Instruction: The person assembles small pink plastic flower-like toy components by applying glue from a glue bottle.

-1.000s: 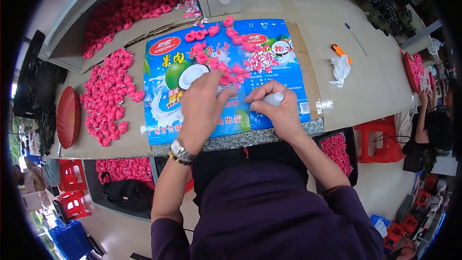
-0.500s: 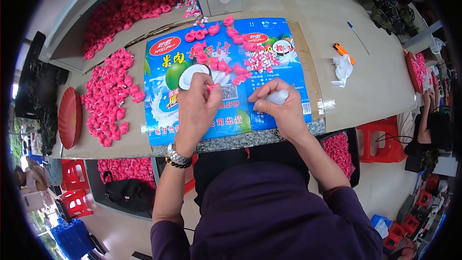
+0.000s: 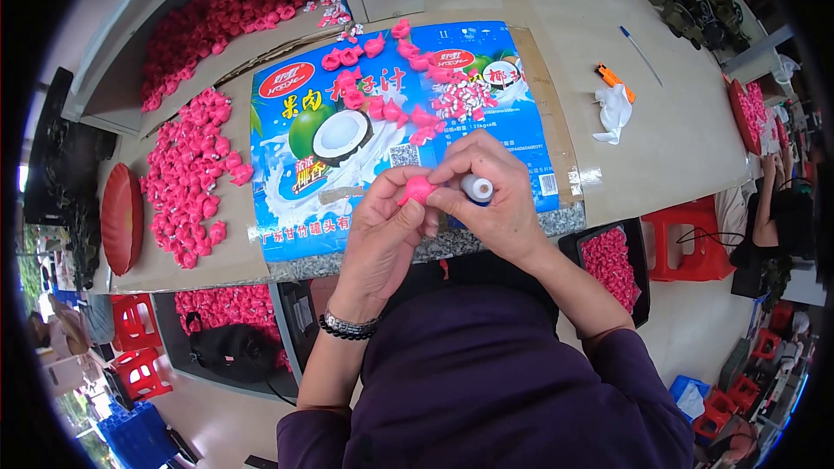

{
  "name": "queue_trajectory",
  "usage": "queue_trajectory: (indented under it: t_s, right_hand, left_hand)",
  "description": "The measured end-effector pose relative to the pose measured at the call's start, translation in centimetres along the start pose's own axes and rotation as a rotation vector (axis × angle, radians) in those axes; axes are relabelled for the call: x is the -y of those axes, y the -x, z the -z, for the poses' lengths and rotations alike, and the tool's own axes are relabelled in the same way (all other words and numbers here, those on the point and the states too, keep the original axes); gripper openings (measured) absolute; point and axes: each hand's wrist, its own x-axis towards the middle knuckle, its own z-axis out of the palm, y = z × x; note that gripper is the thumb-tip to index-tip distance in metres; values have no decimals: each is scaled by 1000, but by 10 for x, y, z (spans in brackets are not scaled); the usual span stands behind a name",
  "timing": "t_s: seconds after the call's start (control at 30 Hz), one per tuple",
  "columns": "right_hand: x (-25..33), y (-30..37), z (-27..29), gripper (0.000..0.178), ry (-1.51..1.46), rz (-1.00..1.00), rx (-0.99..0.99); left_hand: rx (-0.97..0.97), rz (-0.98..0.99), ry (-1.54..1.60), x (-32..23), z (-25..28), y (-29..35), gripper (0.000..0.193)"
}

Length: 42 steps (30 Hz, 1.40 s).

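Note:
Over the front edge of the flattened blue carton point(image 3: 287, 182), my two hands meet. A small pink moulded part point(image 3: 417, 189) is pinched between the thumb and fingers of my left hand point(image 3: 380, 230). My right hand point(image 3: 499, 200) keeps a small white squeeze bottle point(image 3: 476, 188) against its palm, nozzle end showing. Its thumb and index finger also touch the pink part. Beyond my hands, loose pink parts point(image 3: 375, 108) lie in a curved row on the carton, beside a little heap of tiny white-and-pink pieces point(image 3: 465, 97).
A large spread of pink parts point(image 3: 187, 174) covers the table's left, beside a red oval tray point(image 3: 122, 219). An orange tool point(image 3: 615, 81), a crumpled white tissue point(image 3: 613, 115) and a pen point(image 3: 641, 56) lie at right. Below the edge stand bins of pink parts point(image 3: 610, 269) and a red stool point(image 3: 692, 243).
My left hand has come down and right from above the carton with a pink part. My right hand has turned inward with the bottle, and both hands now meet at the part.

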Motion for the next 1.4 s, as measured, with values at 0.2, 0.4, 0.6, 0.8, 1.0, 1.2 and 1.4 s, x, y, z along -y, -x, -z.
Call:
queue_trajectory:
  t_s: [0.2,0.4,0.6,0.8,1.0,1.2,1.4]
  right_hand:
    - [1,4,0,23,63,40,-38]
    - [17,4,5,32,39,-39,117]
    - [32,1,26,35,195,-19,124]
    - [27,3,35,36,317,79,35]
    - [18,1,40,39,355,362,5]
    - [18,2,36,37,364,405,35]
    - [18,2,34,36,382,432,54]
  left_hand:
    - [-90,36,-80,-1,-4,5,36]
    - [-113,51,-53,-1,-5,4,32]
    - [-115,35,49,-4,-2,5,25]
    - [-56,45,92,-7,9,11,33]
    - [-59,90,110,-13,10,15,40]
    - [-34,124,132,-15,15,19,41]
    - [-106,172,98,-18,9,20,42]
